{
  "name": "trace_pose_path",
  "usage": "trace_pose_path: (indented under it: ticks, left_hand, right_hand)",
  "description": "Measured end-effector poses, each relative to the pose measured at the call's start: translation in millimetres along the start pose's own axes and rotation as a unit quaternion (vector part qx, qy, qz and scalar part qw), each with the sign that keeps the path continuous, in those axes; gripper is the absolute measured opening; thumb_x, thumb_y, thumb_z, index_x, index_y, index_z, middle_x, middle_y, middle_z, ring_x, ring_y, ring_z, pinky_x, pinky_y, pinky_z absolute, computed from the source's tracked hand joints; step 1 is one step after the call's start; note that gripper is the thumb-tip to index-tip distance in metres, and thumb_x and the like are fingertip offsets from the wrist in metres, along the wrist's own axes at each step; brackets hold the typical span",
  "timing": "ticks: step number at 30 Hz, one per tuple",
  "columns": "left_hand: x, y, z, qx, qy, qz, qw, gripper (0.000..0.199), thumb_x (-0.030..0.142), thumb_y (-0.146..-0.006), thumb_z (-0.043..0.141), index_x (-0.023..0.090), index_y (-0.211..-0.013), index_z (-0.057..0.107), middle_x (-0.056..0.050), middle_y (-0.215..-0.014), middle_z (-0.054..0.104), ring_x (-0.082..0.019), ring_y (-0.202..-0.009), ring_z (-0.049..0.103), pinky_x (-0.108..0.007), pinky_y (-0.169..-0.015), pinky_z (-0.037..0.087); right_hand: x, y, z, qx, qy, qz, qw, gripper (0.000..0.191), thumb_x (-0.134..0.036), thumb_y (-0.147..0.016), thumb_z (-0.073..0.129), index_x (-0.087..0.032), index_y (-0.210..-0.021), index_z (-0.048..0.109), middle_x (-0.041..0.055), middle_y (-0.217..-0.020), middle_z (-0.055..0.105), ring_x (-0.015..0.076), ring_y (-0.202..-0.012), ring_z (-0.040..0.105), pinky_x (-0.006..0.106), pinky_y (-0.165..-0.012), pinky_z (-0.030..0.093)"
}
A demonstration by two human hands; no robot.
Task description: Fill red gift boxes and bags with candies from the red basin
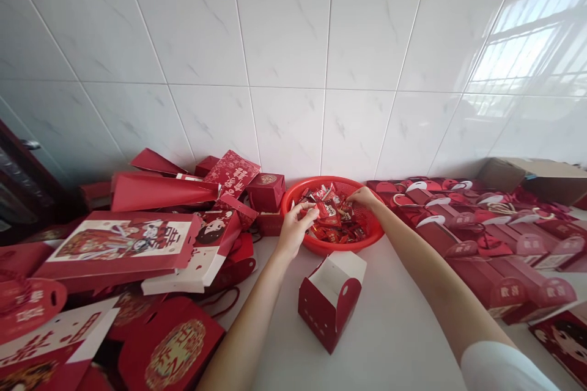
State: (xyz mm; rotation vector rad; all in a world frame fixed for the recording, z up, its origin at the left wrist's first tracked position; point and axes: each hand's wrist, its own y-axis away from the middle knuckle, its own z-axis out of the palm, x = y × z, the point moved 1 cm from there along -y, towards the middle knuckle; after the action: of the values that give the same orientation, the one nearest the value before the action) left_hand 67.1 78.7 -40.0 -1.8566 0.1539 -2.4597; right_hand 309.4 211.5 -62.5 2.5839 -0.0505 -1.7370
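A red plastic basket [372, 233] stands against the wall, with wrapped candies [337, 233] heaped in it. My left hand [296, 231] is over the basket's left side, its thumb and fingers closed on a small red-wrapped candy [312, 207]. My right hand [365, 198] reaches over the right rim, fingertips bent together among the packets; what they pinch is too small to make out. In front of the basket a red gift box [328, 308] stands on the white tabletop with its top open, showing a pale inside. Neither hand touches this box.
Red boxes and flat cartons [123, 244] lie in a loose pile on the left. On the right, closed red gift boxes [495, 244] with handles stand in rows, a brown cardboard box [534, 174] behind them. A white tiled wall [288, 43] bounds the table's back.
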Motion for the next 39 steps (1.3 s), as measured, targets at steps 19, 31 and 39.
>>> trace_pose_path:
  ticks: [19, 31, 39]
  left_hand:
    - [4.6, 0.9, 0.8, 0.012, 0.027, -0.007, 1.000, 0.039, 0.040, -0.055, 0.085, 0.018, -0.082, 0.069, 0.002, -0.076, 0.064, -0.013, -0.076, 0.062, -0.031, -0.083, 0.051]
    - [6.1, 1.9, 2.3, 0.009, 0.035, -0.004, 0.999, 0.038, 0.038, -0.054, 0.087, 0.017, -0.081, 0.070, 0.003, -0.072, 0.062, -0.011, -0.073, 0.058, -0.027, -0.079, 0.049]
    - [2.3, -0.3, -0.1, 0.004, 0.031, 0.006, 0.999, 0.036, 0.036, -0.057, 0.085, 0.017, -0.084, 0.070, 0.002, -0.075, 0.063, -0.011, -0.074, 0.057, -0.027, -0.078, 0.048]
  right_hand:
    - [-41.4, 37.1, -3.2, -0.086, 0.140, -0.064, 0.984, 0.006, -0.019, -0.070, 0.070, -0.015, -0.075, 0.071, 0.0039, -0.068, 0.071, 0.0173, -0.068, 0.068, 0.025, -0.062, 0.055]
    - [-21.9, 66.9, 9.8, -0.233, 0.406, -0.023, 0.883, 0.038, -0.015, -0.046, 0.081, -0.020, -0.081, 0.068, 0.0056, -0.093, 0.068, 0.0276, -0.087, 0.064, 0.029, -0.064, 0.046]
    - [-26.5, 68.8, 2.2, -0.244, 0.213, -0.129, 0.937, 0.034, -0.033, -0.065, 0.074, -0.017, -0.094, 0.070, 0.0028, -0.091, 0.069, 0.0212, -0.089, 0.064, 0.031, -0.079, 0.050]
